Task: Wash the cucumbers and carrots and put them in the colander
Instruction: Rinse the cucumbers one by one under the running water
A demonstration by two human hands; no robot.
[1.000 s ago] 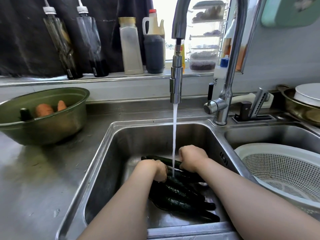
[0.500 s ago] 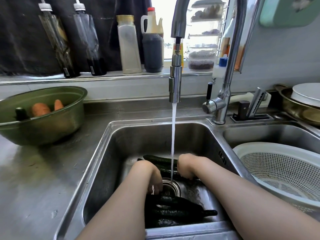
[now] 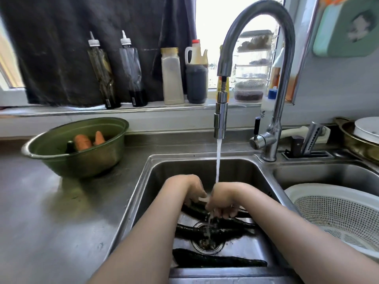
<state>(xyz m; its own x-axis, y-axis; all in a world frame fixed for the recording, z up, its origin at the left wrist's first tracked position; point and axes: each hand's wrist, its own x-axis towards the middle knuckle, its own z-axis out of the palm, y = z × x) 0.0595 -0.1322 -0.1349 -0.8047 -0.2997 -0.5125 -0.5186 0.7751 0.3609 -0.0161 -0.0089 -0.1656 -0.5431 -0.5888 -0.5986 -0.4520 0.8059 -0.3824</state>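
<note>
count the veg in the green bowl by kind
carrots: 2
cucumber: 1 (only its dark end shows)
total visible in the green bowl: 3

Your left hand [image 3: 191,190] and right hand [image 3: 223,202] cover most of the dark green cucumber [image 3: 189,208] they grip; only its ends show. Your forearms [image 3: 143,232] hide parts of the other dark cucumbers [image 3: 215,261] in the stainless steel sink [image 3: 155,181]. The white perforated plastic colander [image 3: 307,188] runs off the right edge. The bottle labels [image 3: 134,100] on the windowsill [image 3: 61,110] are too small to read.
</note>
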